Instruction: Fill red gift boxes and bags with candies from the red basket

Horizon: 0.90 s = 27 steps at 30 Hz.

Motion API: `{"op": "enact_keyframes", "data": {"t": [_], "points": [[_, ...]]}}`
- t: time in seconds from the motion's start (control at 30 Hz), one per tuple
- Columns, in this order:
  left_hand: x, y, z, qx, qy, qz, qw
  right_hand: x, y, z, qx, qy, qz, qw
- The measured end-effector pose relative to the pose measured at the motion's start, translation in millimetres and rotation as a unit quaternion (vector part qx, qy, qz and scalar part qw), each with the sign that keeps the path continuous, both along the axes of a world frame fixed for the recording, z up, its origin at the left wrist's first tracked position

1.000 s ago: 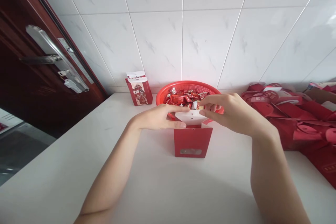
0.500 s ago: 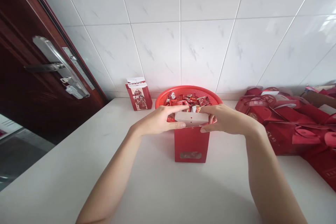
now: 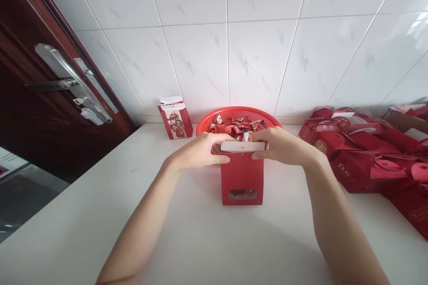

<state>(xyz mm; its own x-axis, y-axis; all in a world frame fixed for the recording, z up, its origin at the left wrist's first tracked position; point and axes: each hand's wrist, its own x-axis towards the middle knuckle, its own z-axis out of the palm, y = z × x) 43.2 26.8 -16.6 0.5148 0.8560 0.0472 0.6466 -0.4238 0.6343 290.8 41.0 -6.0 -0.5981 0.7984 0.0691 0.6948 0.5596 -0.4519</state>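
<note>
A red paper candy box (image 3: 242,176) stands upright on the white table, with a small clear window low on its front. Its top flap (image 3: 243,146) shows a pale inner side and a small hole. My left hand (image 3: 202,149) grips the upper left edge, thumb in front and fingers behind. Opposite it, my right hand (image 3: 282,146) holds the upper right edge the same way, its fingertips partly hidden behind the flap. Just behind the box sits a red plastic basket (image 3: 209,120) full of wrapped candies (image 3: 236,128).
Another red box (image 3: 175,120) with printed figures stands at the back left, its top flaps up. Several folded red gift boxes (image 3: 361,160) are piled on the right. White tiles (image 3: 194,62) line the back, and a dark wooden door (image 3: 33,98) is at left.
The box's pale top flap has tipped over, so less of its inner side shows. Both hands have closed in on the upper edges. The view has shifted slightly.
</note>
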Motion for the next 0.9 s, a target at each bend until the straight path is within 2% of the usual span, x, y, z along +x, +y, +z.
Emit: {"op": "enact_keyframes", "data": {"t": [0.13, 0.23, 0.37, 0.47, 0.7, 0.9], "points": [[2.0, 4.1, -4.4, 0.028, -0.031, 0.002, 0.999, 3.5, 3.1, 0.5, -0.022, 0.024, -0.008, 0.999], [3.1, 6.3, -5.3, 0.033, -0.121, 0.010, 0.992, 9.4, 5.0, 1.6, -0.040, 0.116, -0.012, 0.992], [5.5, 4.5, -3.0, 0.082, -0.255, 0.056, 0.962, 12.6, 4.6, 3.0, -0.040, 0.279, -0.012, 0.959], [7.3, 1.0, 0.7, 0.129, -0.323, 0.091, 0.933, 9.5, 3.2, 2.9, -0.071, 0.347, 0.015, 0.935], [10.1, -0.8, 2.3, 0.214, -0.375, 0.180, 0.884, -0.8, -0.9, 1.1, -0.135, 0.369, 0.058, 0.918], [12.8, -0.8, -2.0, 0.234, -0.375, 0.196, 0.875, -5.7, -1.8, -1.7, -0.137, 0.381, 0.073, 0.911]]}}
